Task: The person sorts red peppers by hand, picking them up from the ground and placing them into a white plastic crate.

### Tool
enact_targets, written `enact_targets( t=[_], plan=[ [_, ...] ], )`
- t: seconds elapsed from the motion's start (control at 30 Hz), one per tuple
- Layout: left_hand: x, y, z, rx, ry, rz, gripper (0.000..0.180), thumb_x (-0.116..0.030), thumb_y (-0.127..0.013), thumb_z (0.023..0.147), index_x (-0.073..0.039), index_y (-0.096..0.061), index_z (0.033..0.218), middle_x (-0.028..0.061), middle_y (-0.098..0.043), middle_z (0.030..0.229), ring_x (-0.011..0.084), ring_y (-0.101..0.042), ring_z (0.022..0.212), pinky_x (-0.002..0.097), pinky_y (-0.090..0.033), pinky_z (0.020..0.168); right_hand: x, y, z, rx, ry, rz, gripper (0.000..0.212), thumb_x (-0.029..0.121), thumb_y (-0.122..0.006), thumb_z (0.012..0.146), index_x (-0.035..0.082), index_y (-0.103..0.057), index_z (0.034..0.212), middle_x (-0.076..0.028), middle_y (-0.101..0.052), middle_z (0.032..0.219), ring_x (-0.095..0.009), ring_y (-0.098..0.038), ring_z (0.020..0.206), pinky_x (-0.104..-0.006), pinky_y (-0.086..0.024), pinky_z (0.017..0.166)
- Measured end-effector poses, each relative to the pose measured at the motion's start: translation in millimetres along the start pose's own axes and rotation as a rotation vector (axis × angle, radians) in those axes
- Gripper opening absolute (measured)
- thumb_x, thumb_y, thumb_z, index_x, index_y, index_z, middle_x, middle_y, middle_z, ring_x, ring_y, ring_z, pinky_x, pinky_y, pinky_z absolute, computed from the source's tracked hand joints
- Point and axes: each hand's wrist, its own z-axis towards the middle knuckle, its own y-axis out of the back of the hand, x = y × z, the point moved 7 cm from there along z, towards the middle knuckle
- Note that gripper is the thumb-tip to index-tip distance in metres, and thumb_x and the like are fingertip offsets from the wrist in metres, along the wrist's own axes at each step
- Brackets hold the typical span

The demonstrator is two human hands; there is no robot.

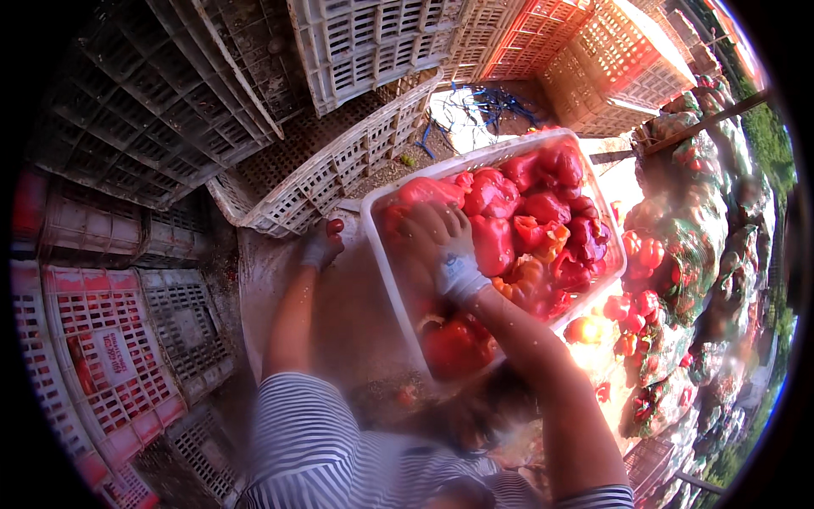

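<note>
A white plastic crate [390, 288] full of red bell peppers [492, 195] stands in front of me; some peppers have orange patches. My right hand [437, 242], in a pale glove, lies on the peppers at the crate's left side with its fingers stretched out; part of the fingers blurs into the shade. Left of the crate, my left hand [319, 246], also gloved, is closed around a small, shiny dark-red thing [336, 226]. Only its end shows, and its kind is unclear.
A slatted crate [339, 161] lies tilted behind my left hand, with stacked crates [161, 93] beyond. Low crates [110, 348] line the left. Blue straps [492, 106] lie at the back. Several net sacks of peppers [695, 246] and loose peppers [640, 310] are on the right.
</note>
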Motion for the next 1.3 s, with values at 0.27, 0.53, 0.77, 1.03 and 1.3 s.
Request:
enact_targets(
  t=[0.27,0.53,0.77,1.03,1.3],
  plan=[
    [-148,179,-29,-0.273,0.078,-0.57,0.065,-0.011,-0.078,0.07,-0.005,-0.051,0.129,0.01,-0.059,0.111,0.0217,-0.061,0.097,0.0331,-0.051,0.084,6,18,12,0.085,-0.104,0.055,0.055,0.039,-0.066,0.082,0.018,-0.053,0.131,-0.013,-0.048,0.14,-0.037,-0.048,0.123,-0.0534,-0.037,0.103],
    [-303,187,3,-0.135,-0.228,0.012,0.069,-0.036,-0.075,0.071,-0.013,-0.047,0.131,0.0219,-0.055,0.124,0.0391,-0.059,0.108,0.046,-0.051,0.089,19,93,-23,-0.171,-0.425,0.13,0.049,0.034,-0.065,0.086,0.015,-0.053,0.129,-0.016,-0.049,0.139,-0.04,-0.045,0.126,-0.052,-0.037,0.102],
    [-307,91,30,0.32,-0.214,0.757,0.089,-0.069,-0.058,0.077,-0.014,-0.039,0.145,0.0262,-0.042,0.144,0.0391,-0.056,0.12,0.0459,-0.05,0.093,20,172,-82,-0.229,-0.592,0.661,0.031,0.018,-0.061,0.092,0.002,-0.061,0.118,-0.018,-0.067,0.108,-0.03,-0.066,0.099,-0.0377,-0.052,0.084],
    [-336,113,53,0.063,-0.206,0.482,0.065,-0.057,-0.054,0.091,-0.02,-0.046,0.144,0.0181,-0.042,0.148,0.0373,-0.048,0.13,0.0455,-0.04,0.106,50,191,-125,-0.267,-0.443,0.52,0.028,0.016,-0.064,0.087,0.005,-0.064,0.113,-0.017,-0.066,0.108,-0.036,-0.063,0.1,-0.0426,-0.049,0.087],
    [-315,49,66,-0.007,-0.232,0.431,0.068,-0.057,-0.052,0.09,-0.022,-0.041,0.148,0.0105,-0.035,0.155,0.0352,-0.025,0.144,0.0529,-0.025,0.11,55,233,-107,-0.349,-0.253,0.392,0.036,0.008,-0.066,0.078,0.002,-0.064,0.114,-0.017,-0.066,0.112,-0.037,-0.062,0.101,-0.0444,-0.049,0.088]
  ],
)
